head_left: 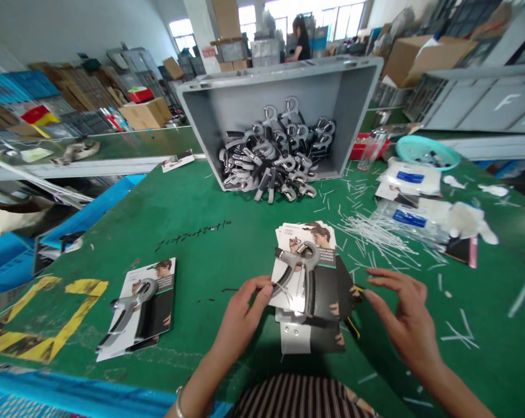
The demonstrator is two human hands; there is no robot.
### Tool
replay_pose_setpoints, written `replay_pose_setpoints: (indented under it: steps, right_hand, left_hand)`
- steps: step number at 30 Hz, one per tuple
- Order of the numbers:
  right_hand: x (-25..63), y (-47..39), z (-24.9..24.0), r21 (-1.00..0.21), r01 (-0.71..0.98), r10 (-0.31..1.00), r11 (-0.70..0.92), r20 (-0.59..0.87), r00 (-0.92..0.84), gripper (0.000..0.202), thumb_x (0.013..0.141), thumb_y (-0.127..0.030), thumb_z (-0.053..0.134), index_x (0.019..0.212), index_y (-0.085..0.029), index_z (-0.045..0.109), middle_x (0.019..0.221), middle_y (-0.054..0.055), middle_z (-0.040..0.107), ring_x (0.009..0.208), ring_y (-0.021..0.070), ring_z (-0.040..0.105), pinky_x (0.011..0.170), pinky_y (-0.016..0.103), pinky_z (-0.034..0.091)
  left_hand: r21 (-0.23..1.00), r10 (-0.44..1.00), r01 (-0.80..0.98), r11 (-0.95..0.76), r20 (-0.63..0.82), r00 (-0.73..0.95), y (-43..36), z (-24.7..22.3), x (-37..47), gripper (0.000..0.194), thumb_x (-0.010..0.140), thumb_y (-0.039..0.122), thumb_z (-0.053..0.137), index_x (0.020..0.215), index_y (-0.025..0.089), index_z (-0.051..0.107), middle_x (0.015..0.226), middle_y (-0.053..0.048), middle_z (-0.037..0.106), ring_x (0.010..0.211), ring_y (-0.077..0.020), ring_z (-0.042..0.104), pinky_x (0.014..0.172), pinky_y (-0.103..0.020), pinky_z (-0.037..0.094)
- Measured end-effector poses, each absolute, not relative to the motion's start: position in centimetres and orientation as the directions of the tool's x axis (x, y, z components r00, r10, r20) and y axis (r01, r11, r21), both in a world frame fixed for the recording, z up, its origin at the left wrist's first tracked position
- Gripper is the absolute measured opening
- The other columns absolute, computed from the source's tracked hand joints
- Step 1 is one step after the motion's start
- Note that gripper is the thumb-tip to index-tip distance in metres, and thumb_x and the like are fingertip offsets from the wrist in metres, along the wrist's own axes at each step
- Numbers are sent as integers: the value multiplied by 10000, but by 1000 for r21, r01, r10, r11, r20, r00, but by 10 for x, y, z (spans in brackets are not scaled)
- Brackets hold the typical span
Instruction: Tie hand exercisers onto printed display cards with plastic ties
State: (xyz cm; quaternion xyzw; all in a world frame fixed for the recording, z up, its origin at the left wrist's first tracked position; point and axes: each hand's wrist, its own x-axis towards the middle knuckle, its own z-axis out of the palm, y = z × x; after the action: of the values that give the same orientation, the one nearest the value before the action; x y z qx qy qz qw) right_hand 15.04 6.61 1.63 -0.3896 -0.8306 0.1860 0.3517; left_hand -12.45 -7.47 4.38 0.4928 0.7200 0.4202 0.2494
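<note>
A grey-and-black hand grip strengthener (309, 284) lies on a printed backing card (288, 296), on top of a stack of similar cards in front of me. My left hand (247, 307) pinches the left edge of the card beside one handle of the strengthener, thumb on top. My right hand (404, 316) hovers to the right of the stack, thumb and fingers apart, with nothing visible in it. More cards (319, 339) stick out below and to the right. To the left, another hand grip strengthener (147, 302) rests on its own card (164, 290).
A grey crate (349, 116) tipped towards me holds many strengtheners. White plastic ties (376, 235) lie scattered at right, near plastic packets (408, 217), a white glove (467, 220) and a turquoise dish (448, 157). Yellow-black tape (83, 307) marks the left. A person (304, 43) is far behind.
</note>
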Motion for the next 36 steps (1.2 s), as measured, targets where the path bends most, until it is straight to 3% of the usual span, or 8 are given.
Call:
replay_pose_setpoints:
  steps: [5,9,14,19,22,27,32,36]
  right_hand:
    - [188,62,-39,-263,759,800,595,99,-592,927,752,-607,644,1489,-147,321,1447,211,429,1266,435,422,996,578,368]
    - [174,73,-46,-184,751,763,634,-9,-646,776,804,-435,584,1471,-117,348,1367,225,483,1201,415,476,943,555,428]
    - [189,119,-31,-400,727,721,558,-201,-663,499,742,-232,539,1226,-114,538,1160,168,583,1036,292,602,938,419,468]
    - [214,121,-5,-689,725,496,-21,-636,-590,385,851,-397,547,1130,-135,593,797,72,648,673,217,615,612,333,501]
    - [214,96,8,-827,492,547,-271,-553,-629,501,866,-503,570,1268,-204,549,982,104,679,708,214,611,634,347,521]
    - [194,81,26,-940,197,694,-279,-339,-635,521,866,-461,594,1330,-269,459,1136,122,611,833,244,610,695,376,545]
    - [156,102,67,-922,339,586,186,-173,-791,400,919,-413,533,1278,-248,473,1112,85,608,913,242,615,777,382,534]
    - [126,115,91,-357,374,435,856,109,-894,536,864,-282,591,1383,-277,461,1234,112,584,1057,305,555,928,498,449]
  left_hand:
    - [870,884,395,296,-93,-458,-50,46,-135,620,820,523,655,1311,169,519,1206,-124,643,946,-242,628,818,-351,488]
    - [871,941,404,279,-164,-295,-25,47,-138,480,810,540,634,1090,155,690,969,-94,705,834,-247,627,712,-326,461]
    - [922,886,264,284,-147,-439,-44,69,-147,346,763,432,716,988,170,694,909,-49,706,836,-228,632,722,-292,455]
    - [941,833,-303,147,-284,-475,-63,86,-140,450,770,329,739,1165,188,577,997,-40,695,735,-156,635,659,-251,495]
    - [898,859,-423,122,-309,-408,-56,80,-130,471,772,282,735,1196,163,570,1032,-67,698,734,-146,642,655,-234,500]
    - [903,882,-418,96,-272,-386,-36,65,-118,448,768,274,733,1175,153,589,1004,-66,703,759,-153,643,680,-235,499]
    - [903,880,-413,116,-287,-380,-33,56,-114,451,770,278,724,1185,154,595,1038,-72,709,765,-152,641,697,-240,488]
    - [913,878,-400,83,-257,-405,-36,51,-113,428,787,286,710,1179,155,597,1044,-75,707,801,-163,640,733,-254,486]
